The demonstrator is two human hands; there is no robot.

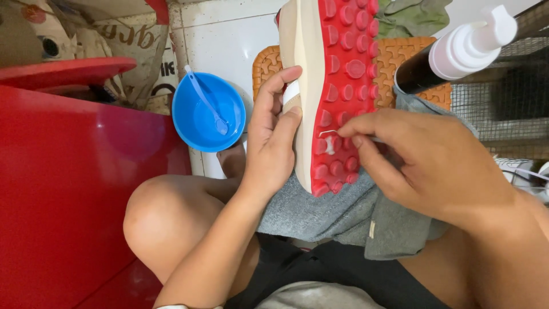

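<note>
White floor tiles lay beneath a blue bowl [209,112]. My left hand [273,140] gripped the shoe [326,86], sole up over my lap; right hand [426,163] fingers pinched a thin brush [330,133] against the red studs.

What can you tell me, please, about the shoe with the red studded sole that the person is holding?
The shoe is turned sole-up, toe end away from the camera, its heel over a grey cloth on the person's lap. Its sole is red with rows of round rubbery studs; the sidewall is cream. The left hand grips the sidewall, thumb on top. The right hand presses a thin white tool among the studs, where a white smear shows.
</note>
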